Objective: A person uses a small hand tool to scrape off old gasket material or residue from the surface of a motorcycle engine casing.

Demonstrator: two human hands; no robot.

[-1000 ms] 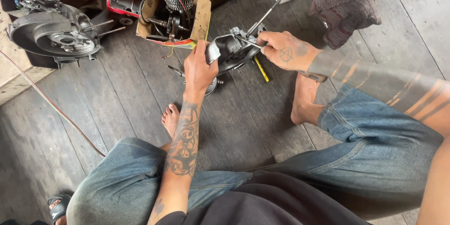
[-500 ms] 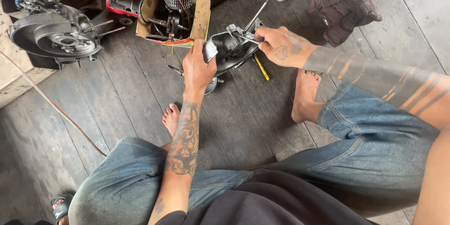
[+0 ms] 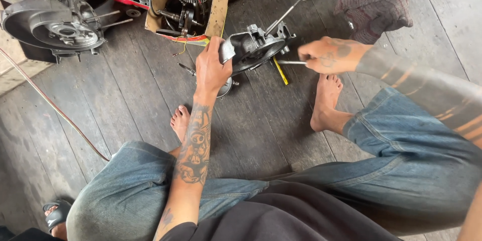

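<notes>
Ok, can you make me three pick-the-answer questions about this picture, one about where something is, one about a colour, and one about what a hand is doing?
1. Where is the cardboard box of engine parts?
A. On the floor beyond the left hand
B. On the person's lap
C. Under the right foot

2. What colour is the thin stick lying on the floor by the metal engine part?
A. Blue
B. Yellow
C. Pink

3. What is the left hand doing?
A. Resting flat on a knee
B. Hanging free in the air
C. Gripping the metal engine part

Answers:
1. A, the cardboard box sits on the wooden floor past the left hand.
2. B, the thin stick is yellow.
3. C, its fingers wrap the edge of the metal engine part, while the right hand holds a thin metal rod.
</notes>
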